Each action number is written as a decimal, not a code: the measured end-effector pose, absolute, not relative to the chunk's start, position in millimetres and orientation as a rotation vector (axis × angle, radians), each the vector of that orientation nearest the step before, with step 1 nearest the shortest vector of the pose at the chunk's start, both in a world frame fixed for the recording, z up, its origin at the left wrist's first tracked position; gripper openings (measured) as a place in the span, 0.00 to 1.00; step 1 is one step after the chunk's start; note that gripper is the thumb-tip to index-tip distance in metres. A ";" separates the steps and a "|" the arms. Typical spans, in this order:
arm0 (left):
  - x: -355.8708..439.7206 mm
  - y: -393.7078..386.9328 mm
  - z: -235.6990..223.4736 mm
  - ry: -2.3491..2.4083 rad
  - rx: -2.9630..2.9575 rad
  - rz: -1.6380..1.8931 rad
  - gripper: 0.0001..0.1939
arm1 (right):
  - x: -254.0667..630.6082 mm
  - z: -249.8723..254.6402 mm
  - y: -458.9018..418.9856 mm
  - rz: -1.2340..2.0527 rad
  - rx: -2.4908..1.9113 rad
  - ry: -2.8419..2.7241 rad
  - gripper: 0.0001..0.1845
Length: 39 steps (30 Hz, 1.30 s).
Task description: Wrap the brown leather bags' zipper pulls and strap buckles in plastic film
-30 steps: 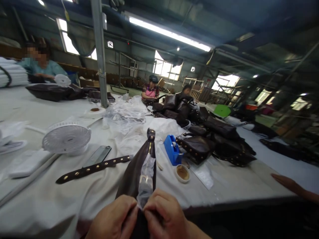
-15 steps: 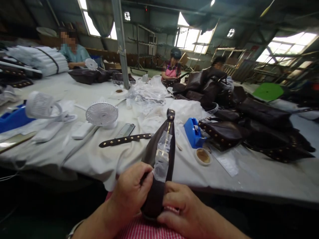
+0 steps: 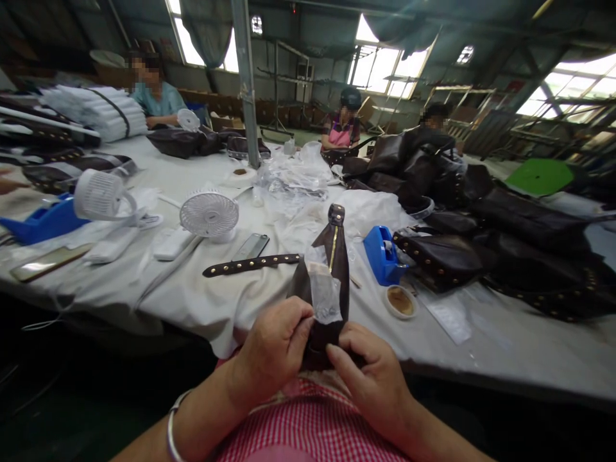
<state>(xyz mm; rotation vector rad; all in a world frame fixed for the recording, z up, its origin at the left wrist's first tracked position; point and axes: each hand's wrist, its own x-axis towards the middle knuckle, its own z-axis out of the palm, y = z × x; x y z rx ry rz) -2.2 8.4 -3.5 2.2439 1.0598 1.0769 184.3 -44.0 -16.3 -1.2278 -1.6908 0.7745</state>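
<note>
A dark brown leather bag [image 3: 344, 282] with a gold zipper stands upright at the table's front edge, its studded strap end uppermost. Crumpled clear plastic film [image 3: 326, 296] lies over its middle. At the film's lower left corner, the thumb and forefinger of my left hand [image 3: 276, 340] are pinched together on it, close against the bag. My right hand [image 3: 373, 362] is closed on the lower right edge of the bag, thumb toward me. The bag's lower end is partly hidden by both hands.
A studded strap [image 3: 250, 264] and a phone [image 3: 251, 246] lie left of the bag. Fans [image 3: 209, 215] stand behind. To the right are a blue tape dispenser [image 3: 380, 256], a tape roll [image 3: 400, 301] and piled brown bags [image 3: 443, 256]. Several people sit across the table.
The film has shifted and bunched, leaving more of the upper zipper bare. Both hands have moved up along the bag and slightly right in view. The view has turned a little left.
</note>
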 end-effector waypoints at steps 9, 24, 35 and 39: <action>-22.7 -13.2 -3.1 0.664 2.455 1.126 0.09 | 181.6 -19.3 -40.0 0.791 -1.277 -1.717 0.13; -2.1 -40.1 -37.1 1.195 2.183 1.214 0.15 | 209.0 -17.2 -60.3 -0.016 -0.849 -2.238 0.12; -0.4 -36.5 -22.2 0.824 2.280 1.263 0.13 | 217.5 -18.8 -63.8 0.403 -0.865 -2.201 0.07; -2.0 -31.2 -17.2 0.662 2.343 1.172 0.08 | 213.2 -14.2 -46.4 1.049 -1.132 -1.670 0.14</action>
